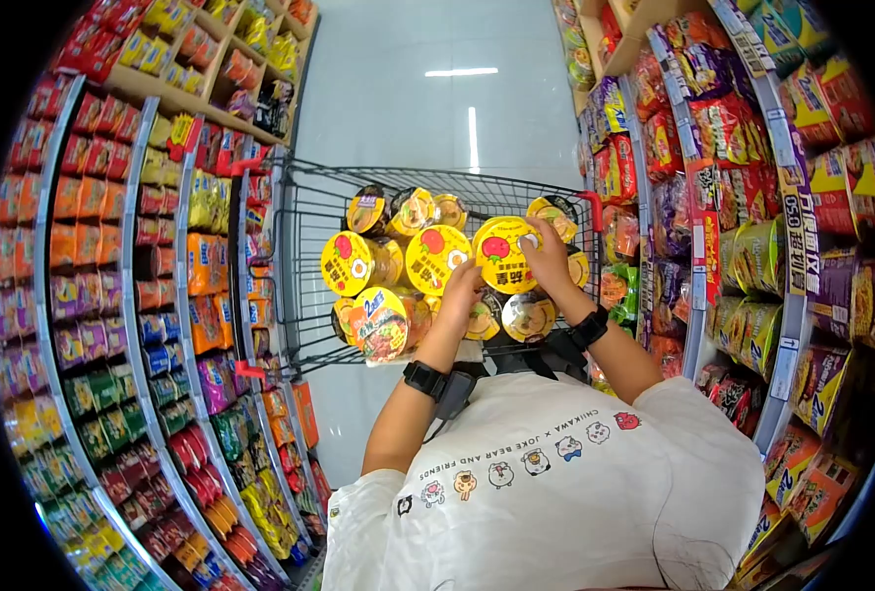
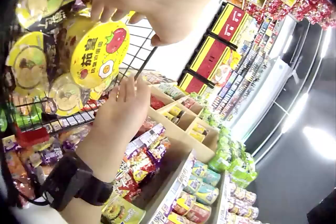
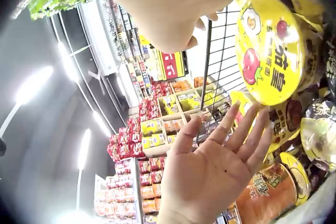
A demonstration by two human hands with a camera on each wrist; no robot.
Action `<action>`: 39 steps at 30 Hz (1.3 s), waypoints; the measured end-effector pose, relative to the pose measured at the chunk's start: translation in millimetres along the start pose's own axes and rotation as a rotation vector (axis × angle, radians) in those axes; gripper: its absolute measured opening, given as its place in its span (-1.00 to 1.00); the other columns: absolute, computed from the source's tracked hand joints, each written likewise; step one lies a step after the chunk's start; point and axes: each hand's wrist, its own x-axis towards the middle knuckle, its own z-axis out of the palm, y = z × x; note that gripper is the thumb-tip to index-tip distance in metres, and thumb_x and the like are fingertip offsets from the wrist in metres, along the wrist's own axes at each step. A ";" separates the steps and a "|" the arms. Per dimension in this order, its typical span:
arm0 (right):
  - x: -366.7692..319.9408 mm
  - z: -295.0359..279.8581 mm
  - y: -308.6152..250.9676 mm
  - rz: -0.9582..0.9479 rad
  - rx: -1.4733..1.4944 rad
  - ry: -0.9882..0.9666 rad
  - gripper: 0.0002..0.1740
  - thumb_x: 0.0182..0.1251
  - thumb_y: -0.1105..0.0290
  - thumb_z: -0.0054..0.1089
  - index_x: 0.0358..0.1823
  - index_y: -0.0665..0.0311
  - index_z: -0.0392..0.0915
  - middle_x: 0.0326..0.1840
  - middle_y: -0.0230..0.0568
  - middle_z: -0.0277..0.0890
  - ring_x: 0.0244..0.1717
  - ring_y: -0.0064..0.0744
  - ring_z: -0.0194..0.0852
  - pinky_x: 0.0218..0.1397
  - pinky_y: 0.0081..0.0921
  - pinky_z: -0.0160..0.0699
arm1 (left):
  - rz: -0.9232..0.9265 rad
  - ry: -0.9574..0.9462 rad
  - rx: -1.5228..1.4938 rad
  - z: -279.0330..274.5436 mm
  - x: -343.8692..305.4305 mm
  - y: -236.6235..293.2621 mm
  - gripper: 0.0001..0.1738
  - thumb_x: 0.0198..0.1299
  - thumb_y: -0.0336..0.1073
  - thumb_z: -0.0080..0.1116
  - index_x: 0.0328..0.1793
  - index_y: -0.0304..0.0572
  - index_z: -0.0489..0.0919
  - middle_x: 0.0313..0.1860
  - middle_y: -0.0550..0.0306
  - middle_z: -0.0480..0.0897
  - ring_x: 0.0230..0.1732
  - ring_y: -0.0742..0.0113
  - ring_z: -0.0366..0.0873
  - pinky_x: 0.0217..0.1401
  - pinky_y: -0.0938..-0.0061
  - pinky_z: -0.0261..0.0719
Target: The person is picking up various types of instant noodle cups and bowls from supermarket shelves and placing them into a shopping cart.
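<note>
Between the two hands, a yellow-lidded instant noodle tub with a tomato picture stands among other tubs in a shopping cart. My left hand is at the tub's near left edge; in the right wrist view its palm shows and its fingers reach out straight near the lid's rim. On the other side, my right hand has its fingertips over the lid's right edge. The left wrist view shows that hand's fingers extended beside the yellow lid. Neither hand's fingers curl round the tub.
Several more noodle tubs lie left of the hands, and others in front and behind. Shelves of bagged noodles line the left side; more packed shelves run along the right. Pale floor stretches beyond the cart.
</note>
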 end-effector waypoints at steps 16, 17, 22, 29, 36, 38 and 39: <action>-82.5 127.7 -104.8 -0.229 -0.104 -0.738 -0.42 0.20 0.15 0.06 0.16 0.38 0.25 -0.04 0.16 0.44 -0.02 0.09 0.43 0.05 -0.21 0.38 | 0.486 0.615 0.674 -193.6 -51.6 12.4 -0.50 0.26 -0.08 -0.11 0.10 -0.42 0.40 -0.07 -0.35 0.53 -0.01 -0.23 0.47 0.08 0.20 0.39; -87.7 132.0 -108.0 -0.197 -0.134 -0.792 -0.39 0.20 0.14 0.05 0.18 0.38 0.23 -0.04 0.20 0.43 -0.03 0.11 0.42 0.05 -0.19 0.38 | 0.413 0.623 0.689 -197.9 -53.2 4.0 -0.46 0.26 -0.04 -0.14 0.12 -0.41 0.38 -0.05 -0.37 0.52 0.01 -0.26 0.45 0.08 0.17 0.38; -105.2 150.4 -95.6 -0.122 -0.129 -0.749 -0.15 0.18 0.04 0.06 0.28 0.57 0.00 -0.03 0.39 0.37 -0.03 0.19 0.41 0.04 -0.17 0.39 | 0.160 0.481 0.896 -204.1 -53.6 -6.0 -0.31 0.24 0.17 -0.28 0.07 -0.41 0.35 -0.10 -0.49 0.50 0.02 -0.35 0.42 0.07 0.07 0.36; -94.3 139.7 -99.0 0.125 -0.239 -0.761 -0.09 0.18 -0.07 0.01 0.28 0.58 -0.04 -0.03 0.42 0.38 0.00 0.18 0.42 0.04 -0.23 0.41 | 0.128 0.294 1.053 -196.7 -60.0 26.3 -0.24 0.20 0.26 -0.25 -0.01 -0.47 0.42 -0.11 -0.48 0.52 0.00 -0.29 0.46 0.05 0.15 0.41; -94.0 127.9 -86.1 0.327 -0.248 -0.722 -0.13 0.16 -0.10 0.06 0.30 0.41 0.04 -0.01 0.16 0.45 0.02 0.03 0.46 0.07 -0.35 0.41 | 0.182 0.214 1.131 -173.4 -63.3 44.8 -0.28 0.15 0.18 -0.09 0.12 -0.40 0.39 -0.07 -0.46 0.50 0.04 -0.28 0.43 0.11 0.14 0.37; -88.9 120.5 -82.4 0.290 -0.198 -0.709 -0.19 0.15 -0.09 0.06 0.22 0.43 0.14 -0.06 0.17 0.47 -0.01 0.02 0.48 0.02 -0.33 0.44 | 0.172 0.157 1.047 -178.0 -52.0 42.7 -0.28 0.15 0.19 -0.11 0.11 -0.40 0.40 -0.07 -0.46 0.50 0.04 -0.29 0.43 0.10 0.13 0.37; -85.4 115.2 -84.5 0.254 -0.176 -0.703 -0.22 0.15 -0.08 0.06 0.17 0.46 0.19 -0.11 0.18 0.49 -0.05 0.02 0.49 -0.02 -0.31 0.46 | 0.263 0.193 1.142 -181.9 -43.4 39.0 -0.29 0.18 0.19 -0.14 -0.01 -0.46 0.47 -0.33 -0.28 0.60 -0.43 -0.04 0.61 -0.33 0.28 0.55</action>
